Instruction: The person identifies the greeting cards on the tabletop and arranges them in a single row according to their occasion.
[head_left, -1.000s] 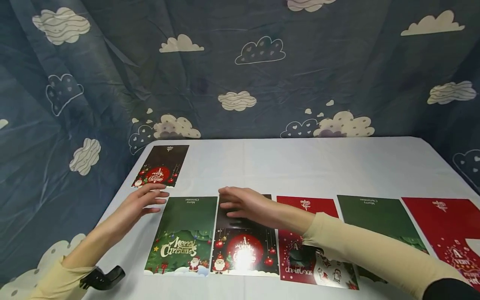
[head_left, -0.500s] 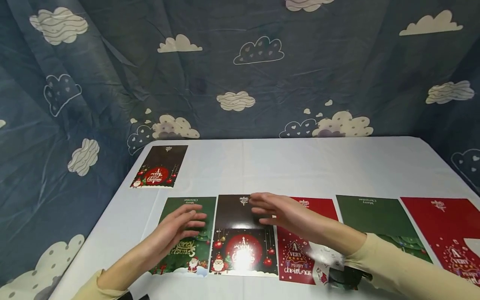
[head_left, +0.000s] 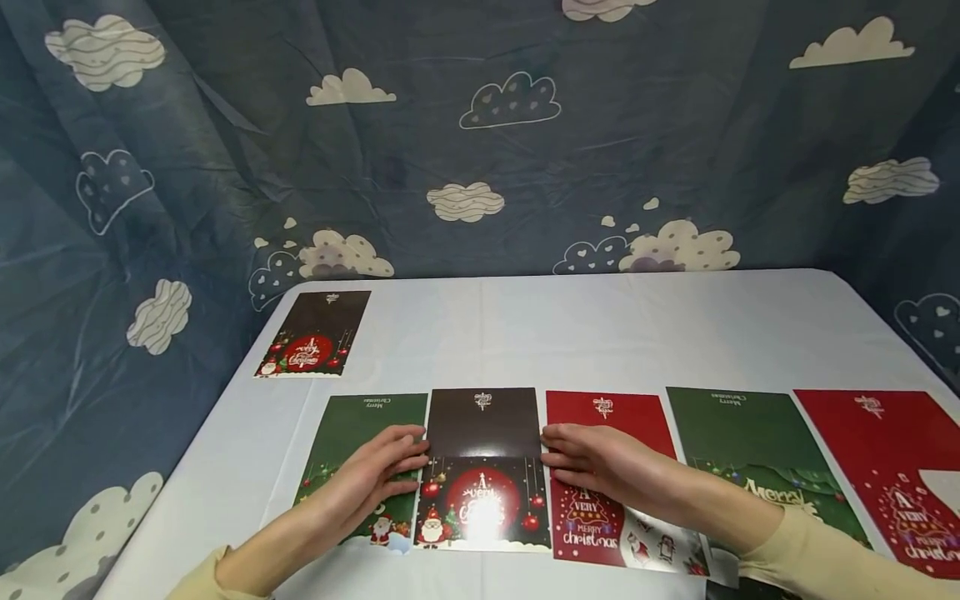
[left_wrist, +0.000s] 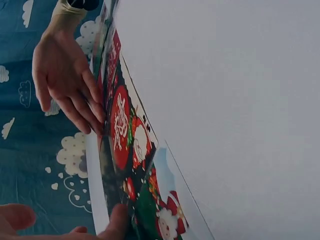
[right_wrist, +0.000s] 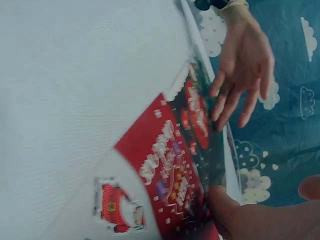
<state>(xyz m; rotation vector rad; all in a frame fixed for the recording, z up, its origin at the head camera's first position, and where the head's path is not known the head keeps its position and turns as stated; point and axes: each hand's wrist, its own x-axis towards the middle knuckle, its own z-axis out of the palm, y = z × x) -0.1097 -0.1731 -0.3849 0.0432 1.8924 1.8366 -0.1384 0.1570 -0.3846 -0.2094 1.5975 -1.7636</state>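
Observation:
A dark Christmas card (head_left: pixel 482 427) with a red round emblem lies flat on the white table. My left hand (head_left: pixel 375 468) is at its left edge, lying over part of a green card (head_left: pixel 375 413). At the dark card's right edge is my right hand (head_left: pixel 607 460), which covers part of a red card (head_left: pixel 637 410). Both hands have extended, slightly bent fingers and hold nothing. In the left wrist view the right hand (left_wrist: pixel 67 75) shows its palm beside the cards; the right wrist view shows the left hand (right_wrist: pixel 247 67). Whether the fingertips touch the dark card is hard to tell.
Another dark card (head_left: pixel 318 321) lies at the table's back left. Right of the red card, the row continues with a second green card (head_left: pixel 731 429) and a second red card (head_left: pixel 870 437). A blue curtain with clouds (head_left: pixel 465 202) hangs behind the white table (head_left: pixel 570 333).
My left hand has moved right, from near the back-left card to the dark card's left edge. My right hand has moved off the dark card to its right edge.

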